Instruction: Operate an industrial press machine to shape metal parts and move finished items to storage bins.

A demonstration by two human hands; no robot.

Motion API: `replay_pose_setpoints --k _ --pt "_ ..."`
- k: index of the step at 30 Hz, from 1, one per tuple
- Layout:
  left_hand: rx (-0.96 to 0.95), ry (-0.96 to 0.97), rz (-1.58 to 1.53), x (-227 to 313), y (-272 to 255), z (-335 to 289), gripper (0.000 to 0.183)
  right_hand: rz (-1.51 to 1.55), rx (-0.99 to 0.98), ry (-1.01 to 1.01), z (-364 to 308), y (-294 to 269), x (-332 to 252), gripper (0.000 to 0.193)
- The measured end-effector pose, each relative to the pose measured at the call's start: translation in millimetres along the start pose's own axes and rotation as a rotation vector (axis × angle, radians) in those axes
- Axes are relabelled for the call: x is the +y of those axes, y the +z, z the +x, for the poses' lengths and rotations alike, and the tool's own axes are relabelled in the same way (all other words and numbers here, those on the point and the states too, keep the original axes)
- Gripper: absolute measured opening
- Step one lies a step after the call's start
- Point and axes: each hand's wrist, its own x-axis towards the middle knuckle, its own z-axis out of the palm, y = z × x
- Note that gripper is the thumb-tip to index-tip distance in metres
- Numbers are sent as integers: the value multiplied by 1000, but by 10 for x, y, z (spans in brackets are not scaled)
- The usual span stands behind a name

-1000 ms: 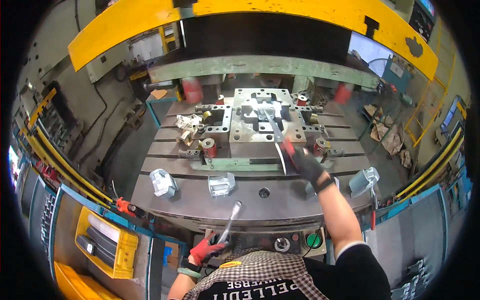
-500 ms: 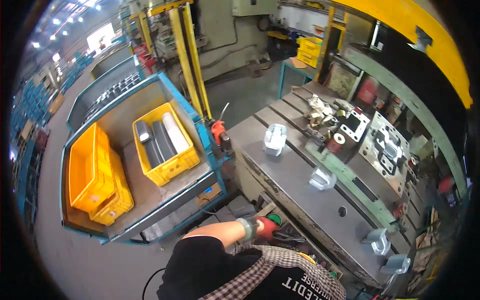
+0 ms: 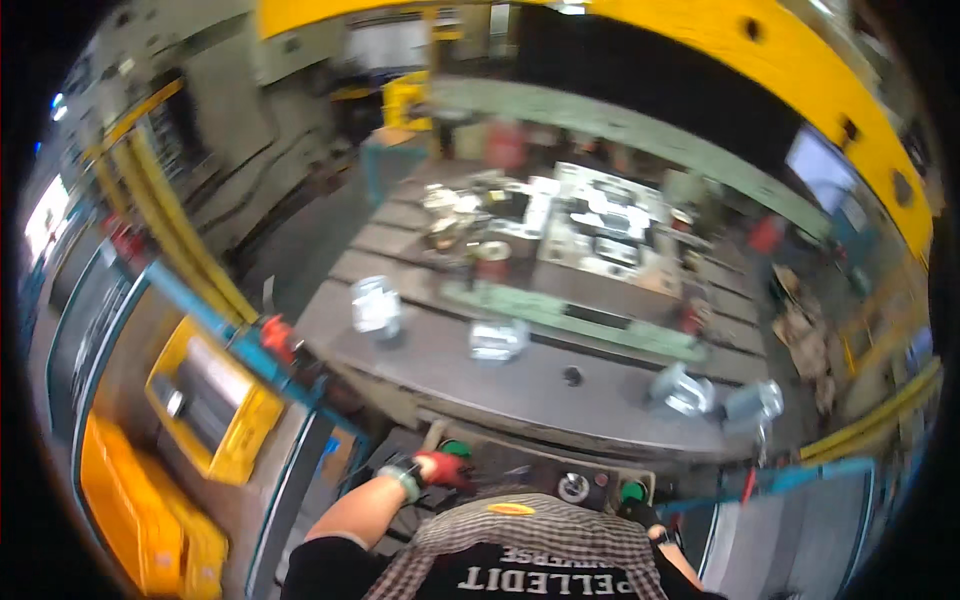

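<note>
My left hand [image 3: 447,469], in a red glove, is at the left end of a control panel [image 3: 530,452], right beside a green push button [image 3: 456,448]. Motion smears its fingers. At the panel's other end, my right hand [image 3: 640,513], dark-gloved, is close to a second green button [image 3: 633,490]; its fingers are mostly hidden. Between the hands is a round silver-rimmed control [image 3: 573,487]. Beyond the panel, a steel press table [image 3: 430,352] bears several shiny, curved metal parts: one part [image 3: 376,307] at left, another part [image 3: 498,339] nearer the middle, and a pair at right.
A die plate [image 3: 560,245] lies farther back, beside a heap of rags and tools [image 3: 455,212]. Yellow bins [image 3: 130,500] stand in a blue-edged cart at left. The yellow press frame [image 3: 680,22] spans the top. A blue-framed grey container [image 3: 790,540] is at lower right.
My view has swung to the right and the picture is blurred. My right hand now shows near the right green button. My left hand remains by the left one.
</note>
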Motion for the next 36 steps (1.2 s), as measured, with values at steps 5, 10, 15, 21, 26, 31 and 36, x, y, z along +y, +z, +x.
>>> replay_pose_setpoints --k 5,10,15,21,26,31,36 --pt "-5 -2 63 -149 28 265 87 -61 -35 123 -93 -191 -155 29" --pt "-134 -12 -53 -118 -42 263 89 72 133 85 -156 -85 -96 34" --pt "-97 12 -112 4 -67 188 82 7 60 5 -57 176 177 33" --pt "-2 131 -140 -156 -130 142 86 67 -110 35 -232 -566 -429 26" --pt "116 352 -484 809 -1115 -162 55 269 -226 -261 -298 -455 -319 21" --pt "340 562 -1111 1425 -2079 591 39 631 -216 -526 -294 -274 -76 26" --pt "213 575 -1314 2131 -3139 1013 33 398 -78 -371 -339 487 664 25"
